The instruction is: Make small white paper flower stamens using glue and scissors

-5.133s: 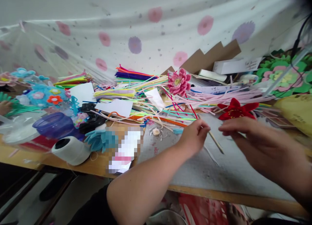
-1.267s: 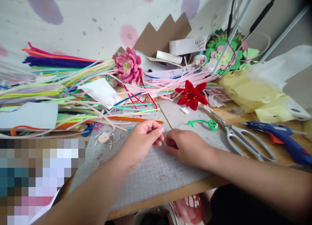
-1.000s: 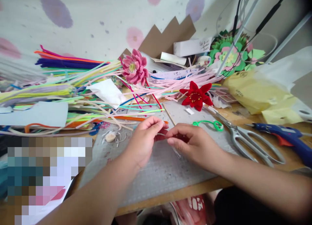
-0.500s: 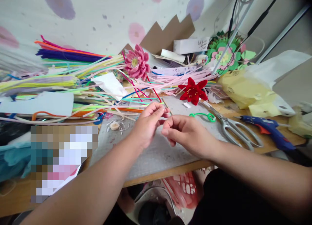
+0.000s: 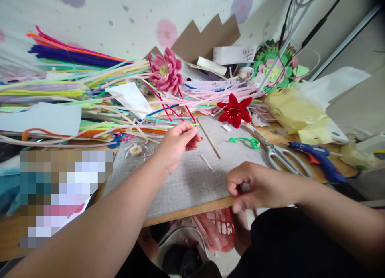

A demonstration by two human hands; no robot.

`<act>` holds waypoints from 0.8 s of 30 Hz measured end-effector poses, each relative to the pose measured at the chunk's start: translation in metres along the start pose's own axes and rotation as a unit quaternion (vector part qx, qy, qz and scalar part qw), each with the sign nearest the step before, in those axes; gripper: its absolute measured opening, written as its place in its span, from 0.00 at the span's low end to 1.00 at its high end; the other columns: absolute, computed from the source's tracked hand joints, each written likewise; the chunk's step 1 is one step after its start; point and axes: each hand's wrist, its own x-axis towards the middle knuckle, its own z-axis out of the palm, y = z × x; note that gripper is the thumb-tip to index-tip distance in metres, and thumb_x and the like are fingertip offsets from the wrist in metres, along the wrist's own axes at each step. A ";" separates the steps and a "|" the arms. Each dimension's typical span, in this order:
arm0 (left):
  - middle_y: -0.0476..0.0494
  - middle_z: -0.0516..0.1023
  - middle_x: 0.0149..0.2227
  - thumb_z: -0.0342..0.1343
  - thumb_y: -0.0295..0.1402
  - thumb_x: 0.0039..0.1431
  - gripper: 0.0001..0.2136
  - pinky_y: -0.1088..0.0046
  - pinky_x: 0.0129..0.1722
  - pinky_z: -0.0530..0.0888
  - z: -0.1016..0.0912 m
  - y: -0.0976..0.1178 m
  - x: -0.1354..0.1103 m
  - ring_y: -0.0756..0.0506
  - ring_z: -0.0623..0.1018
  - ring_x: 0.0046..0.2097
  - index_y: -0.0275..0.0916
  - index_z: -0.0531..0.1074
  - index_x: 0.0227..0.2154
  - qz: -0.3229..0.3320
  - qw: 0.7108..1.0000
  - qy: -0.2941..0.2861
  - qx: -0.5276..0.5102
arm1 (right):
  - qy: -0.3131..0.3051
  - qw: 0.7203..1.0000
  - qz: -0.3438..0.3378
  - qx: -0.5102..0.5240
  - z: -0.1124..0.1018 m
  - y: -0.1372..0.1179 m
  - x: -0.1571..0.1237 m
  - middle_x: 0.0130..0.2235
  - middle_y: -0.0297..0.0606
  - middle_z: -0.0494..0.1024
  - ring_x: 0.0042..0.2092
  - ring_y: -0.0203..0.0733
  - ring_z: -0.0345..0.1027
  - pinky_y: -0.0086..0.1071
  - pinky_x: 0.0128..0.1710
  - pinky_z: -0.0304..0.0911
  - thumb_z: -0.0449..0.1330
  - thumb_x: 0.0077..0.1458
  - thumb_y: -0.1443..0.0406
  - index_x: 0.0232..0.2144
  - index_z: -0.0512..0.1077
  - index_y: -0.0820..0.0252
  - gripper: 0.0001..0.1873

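Observation:
My left hand [image 5: 180,145] hovers over the grey cutting mat [image 5: 183,193], its thumb and fingertips pinched together. Whatever lies between those fingertips is too small or hidden to make out. Near the mat's front edge is my right hand [image 5: 249,185], its fingers curled in towards the thumb; I cannot make out anything in them. Between the hands, thin white strips [image 5: 207,164] lie on the mat, close to a slim wooden stick [image 5: 209,139]. A red fuzzy flower [image 5: 235,111] with yellow stamens rests at the mat's back edge.
Scissors [image 5: 281,155] and a blue glue gun [image 5: 321,159] lie at the right, beside a green curled pipe cleaner [image 5: 245,141]. Bundles of pipe cleaners [image 5: 81,61] fill the left and back. A pink flower [image 5: 167,71] stands behind. A roll of tape [image 5: 136,150] sits on the mat.
My right hand has moved away from the left, down and to the right towards the table edge. The white strips and the whole stick now show on the mat. The view has shifted slightly.

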 end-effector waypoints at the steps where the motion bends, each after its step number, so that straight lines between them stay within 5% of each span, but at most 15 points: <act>1: 0.51 0.73 0.24 0.58 0.32 0.54 0.06 0.77 0.27 0.67 0.000 0.000 0.000 0.53 0.71 0.25 0.37 0.67 0.25 0.000 1.000 -0.006 0.004 | -0.005 0.999 0.008 0.050 -0.001 0.001 0.000 0.23 0.29 0.67 0.25 0.30 0.62 0.23 0.25 0.59 0.60 0.53 0.66 0.24 0.67 0.61 0.08; 5: 0.50 0.72 0.24 0.57 0.33 0.53 0.07 0.77 0.27 0.67 0.000 -0.001 -0.001 0.52 0.71 0.26 0.37 0.68 0.25 0.004 1.000 -0.024 0.013 | -0.010 0.975 0.039 0.220 -0.002 0.005 -0.001 0.26 0.31 0.71 0.27 0.29 0.67 0.24 0.30 0.64 0.59 0.55 0.65 0.28 0.68 0.62 0.06; 10: 0.51 0.72 0.24 0.58 0.33 0.53 0.07 0.77 0.28 0.66 0.002 0.002 -0.003 0.52 0.70 0.26 0.37 0.68 0.26 -0.008 1.000 -0.028 0.012 | -0.011 0.965 0.008 0.262 -0.003 0.013 0.000 0.25 0.31 0.72 0.23 0.28 0.66 0.24 0.27 0.65 0.63 0.50 0.66 0.28 0.67 0.63 0.07; 17: 0.51 0.73 0.24 0.58 0.32 0.53 0.06 0.77 0.27 0.66 0.001 0.004 -0.002 0.53 0.71 0.25 0.37 0.68 0.26 -0.011 1.000 -0.024 0.013 | 0.013 0.997 -0.077 0.015 -0.004 0.008 0.002 0.22 0.29 0.66 0.24 0.29 0.58 0.23 0.24 0.56 0.60 0.52 0.67 0.22 0.68 0.63 0.08; 24: 0.47 0.77 0.28 0.56 0.33 0.54 0.07 0.71 0.33 0.70 0.002 0.003 -0.005 0.50 0.76 0.30 0.37 0.67 0.25 -0.065 0.989 -0.110 0.078 | 0.225 0.958 -0.017 -0.179 -0.004 0.022 0.030 0.29 0.33 0.72 0.29 0.33 0.63 0.27 0.30 0.59 0.57 0.49 0.74 0.29 0.71 0.63 0.06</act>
